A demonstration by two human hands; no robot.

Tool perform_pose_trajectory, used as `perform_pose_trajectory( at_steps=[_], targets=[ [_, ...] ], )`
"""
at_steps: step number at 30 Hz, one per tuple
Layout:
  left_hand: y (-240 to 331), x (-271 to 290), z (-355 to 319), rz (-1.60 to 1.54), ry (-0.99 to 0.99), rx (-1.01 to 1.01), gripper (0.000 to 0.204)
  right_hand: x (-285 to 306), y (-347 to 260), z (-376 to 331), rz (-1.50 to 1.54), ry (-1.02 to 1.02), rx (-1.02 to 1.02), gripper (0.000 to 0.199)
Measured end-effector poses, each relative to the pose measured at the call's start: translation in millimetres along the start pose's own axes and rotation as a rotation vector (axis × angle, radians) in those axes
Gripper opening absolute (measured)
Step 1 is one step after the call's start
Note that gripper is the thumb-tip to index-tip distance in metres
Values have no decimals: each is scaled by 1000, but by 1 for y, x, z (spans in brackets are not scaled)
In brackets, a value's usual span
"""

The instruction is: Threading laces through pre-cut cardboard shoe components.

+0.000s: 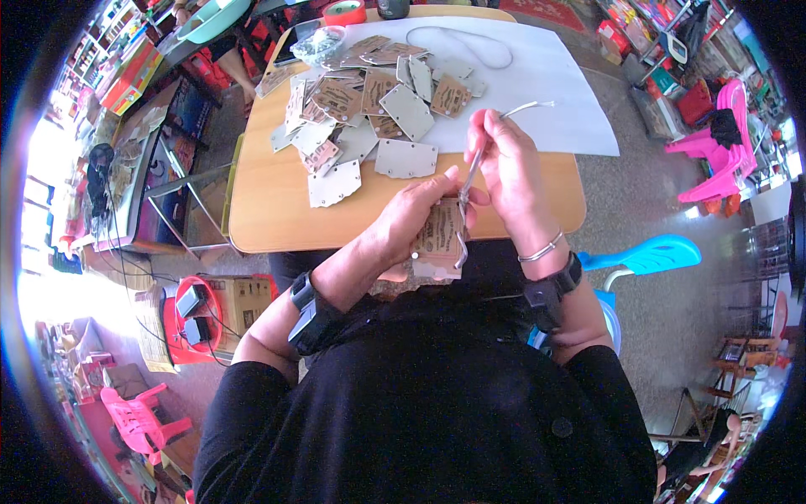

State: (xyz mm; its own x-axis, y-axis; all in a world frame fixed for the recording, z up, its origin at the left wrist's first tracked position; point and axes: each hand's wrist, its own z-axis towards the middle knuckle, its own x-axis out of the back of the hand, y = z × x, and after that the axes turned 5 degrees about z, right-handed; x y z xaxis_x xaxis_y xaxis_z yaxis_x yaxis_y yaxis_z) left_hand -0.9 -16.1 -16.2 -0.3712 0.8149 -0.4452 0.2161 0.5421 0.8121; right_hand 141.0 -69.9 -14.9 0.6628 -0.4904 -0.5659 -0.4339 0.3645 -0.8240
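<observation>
Just past the table's near edge, my left hand (410,212) is closed on a brown printed cardboard tag (438,238), which hangs in front of my lap. A grey-white cord (472,175) is gathered at the tag's upper right edge, and a short end dangles down beside it. My right hand (514,168) pinches this cord above the tag, its loose end sticking out past the fingers to the upper right. Beyond my hands lies a heap of similar tags (339,101), some with the brown printed side up, others with the plain grey side.
White sheet (554,88) covers the wooden table's (273,197) right part, with a cord loop (470,32) on it. A clear bowl (321,46) and red tape roll (344,12) stand at the back. Blue chair (655,254) right; red stool (186,336) left. Another person's leg (238,76) shows far left.
</observation>
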Motion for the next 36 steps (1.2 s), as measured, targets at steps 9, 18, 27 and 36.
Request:
perform_pose_trajectory(
  at_steps=[9, 18, 27, 36],
  targets=[
    [-6, -7, 9, -47, -134, -12, 31, 3, -12, 19, 418, 17, -145, 24],
    [-9, -16, 10, 77, 5, -147, 32, 5, 5, 36, 319, 71, -201, 21],
    [2, 28, 6, -275, 77, -574, 24, 9, -8, -29, -6, -87, -278, 38],
    [1, 37, -7, -246, 81, -612, 29, 3, -5, -49, -571, -161, 86, 19]
  ],
)
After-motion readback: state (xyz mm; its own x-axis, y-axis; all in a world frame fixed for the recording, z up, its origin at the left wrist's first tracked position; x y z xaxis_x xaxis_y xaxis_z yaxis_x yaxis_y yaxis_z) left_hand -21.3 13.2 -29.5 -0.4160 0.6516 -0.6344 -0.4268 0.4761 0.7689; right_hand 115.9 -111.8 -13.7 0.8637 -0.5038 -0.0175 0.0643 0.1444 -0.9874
